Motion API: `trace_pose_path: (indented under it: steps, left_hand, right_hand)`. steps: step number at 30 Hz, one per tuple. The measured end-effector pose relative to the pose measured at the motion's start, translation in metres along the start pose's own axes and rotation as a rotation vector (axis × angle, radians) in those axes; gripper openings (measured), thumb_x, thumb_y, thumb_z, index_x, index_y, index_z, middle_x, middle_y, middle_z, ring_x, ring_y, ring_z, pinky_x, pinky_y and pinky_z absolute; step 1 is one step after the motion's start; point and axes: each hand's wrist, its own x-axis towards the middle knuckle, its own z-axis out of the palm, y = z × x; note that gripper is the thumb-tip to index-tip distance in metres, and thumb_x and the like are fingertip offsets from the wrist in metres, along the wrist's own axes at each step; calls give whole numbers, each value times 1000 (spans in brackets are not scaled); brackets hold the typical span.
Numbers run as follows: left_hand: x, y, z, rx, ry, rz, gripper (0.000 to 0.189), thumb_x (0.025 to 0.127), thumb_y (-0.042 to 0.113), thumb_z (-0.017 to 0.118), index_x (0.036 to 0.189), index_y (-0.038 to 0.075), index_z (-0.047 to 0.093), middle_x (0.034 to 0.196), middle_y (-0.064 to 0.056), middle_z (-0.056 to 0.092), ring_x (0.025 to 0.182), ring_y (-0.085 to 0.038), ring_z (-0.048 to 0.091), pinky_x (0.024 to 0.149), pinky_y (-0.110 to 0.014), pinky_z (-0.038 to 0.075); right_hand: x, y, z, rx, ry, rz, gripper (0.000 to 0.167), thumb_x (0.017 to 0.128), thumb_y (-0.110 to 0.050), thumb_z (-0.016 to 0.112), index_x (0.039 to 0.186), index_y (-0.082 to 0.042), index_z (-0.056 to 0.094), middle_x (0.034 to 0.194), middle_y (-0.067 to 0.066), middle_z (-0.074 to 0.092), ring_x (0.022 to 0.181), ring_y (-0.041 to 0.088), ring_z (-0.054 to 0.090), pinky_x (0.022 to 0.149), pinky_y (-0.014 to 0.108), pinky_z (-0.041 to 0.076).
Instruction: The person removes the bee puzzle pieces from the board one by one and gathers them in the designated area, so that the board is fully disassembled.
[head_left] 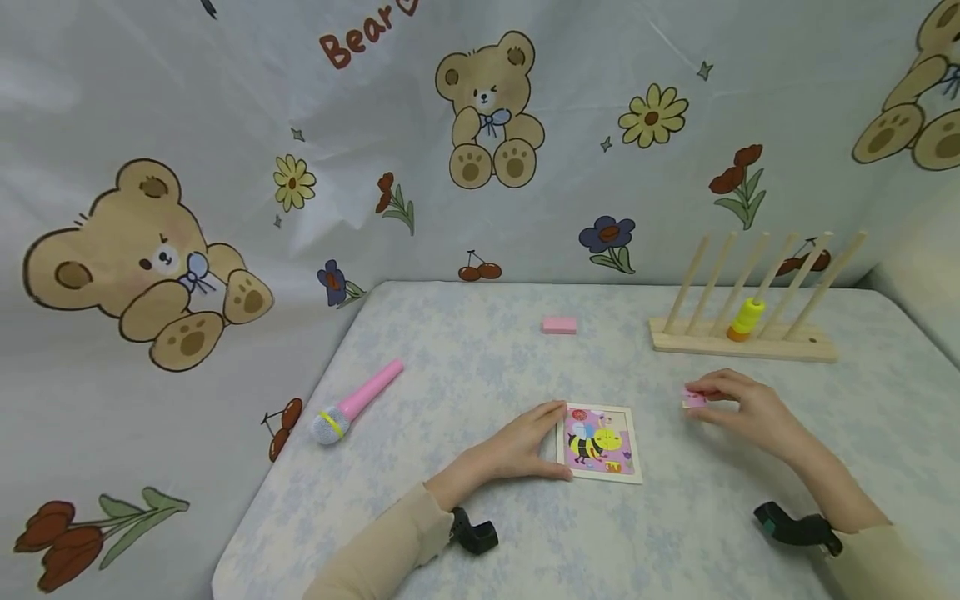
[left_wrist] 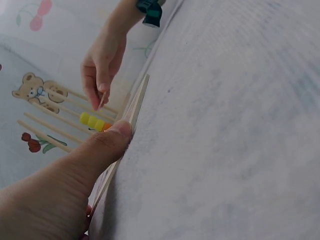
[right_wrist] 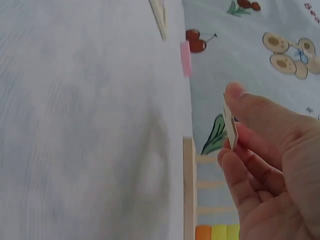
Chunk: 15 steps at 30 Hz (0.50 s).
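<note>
A small square bee jigsaw puzzle (head_left: 597, 443) in a pale wooden frame lies on the table. My left hand (head_left: 517, 450) holds it by the left side, fingers at the far corner and thumb at the near one. From the left wrist, the thumb (left_wrist: 120, 131) shows against the frame's edge; most of the other fingers are hidden. To the right of the puzzle, my right hand (head_left: 738, 408) pinches a thin pink puzzle piece (head_left: 694, 399) above the table. The right wrist view shows this piece (right_wrist: 230, 125) edge-on between thumb and fingers.
A wooden peg stand (head_left: 750, 343) with yellow and orange beads (head_left: 747, 318) on one peg is at the back right. A pink block (head_left: 559, 326) lies at the back middle, a pink toy microphone (head_left: 360, 402) at the left. A bear-print cloth hangs behind.
</note>
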Motion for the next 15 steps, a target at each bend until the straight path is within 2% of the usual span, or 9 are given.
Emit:
trace_pose_path:
  steps: [3,5,9,15]
  left_hand:
    - [0,0,0,9,-3,-6,99,80,56,67,150,3,20,154,-8,20,140,-16,17,110,-28,21]
    - [-1,0,1,8,-10,-13,99,81,56,67,150,4,19,155,-8,19,140,-16,17,110,-28,21]
    - [-2,1,2,2,-11,-19,99,81,56,66,150,4,19,155,-7,19,140,-16,17,110,-29,21]
    - [0,-1,2,13,0,-6,99,80,56,67,150,4,20,155,-8,19,140,-16,17,110,-29,21]
  right_hand:
    - [-13,20,-16,-6,5,36,36,79,-23,78,110,-6,69,105,5,60,90,-6,51,74,6,42]
    - [-22,32,-24,-18,5,61,35,80,-23,78,109,-7,69,105,5,59,89,-13,48,71,5,40]
    - [-32,50,-33,-51,-3,91,34,79,-22,79,108,-7,70,104,5,59,86,-16,48,66,7,42]
    - [-35,62,-34,-52,1,83,36,77,-20,80,108,-4,71,102,5,60,87,-18,45,65,7,40]
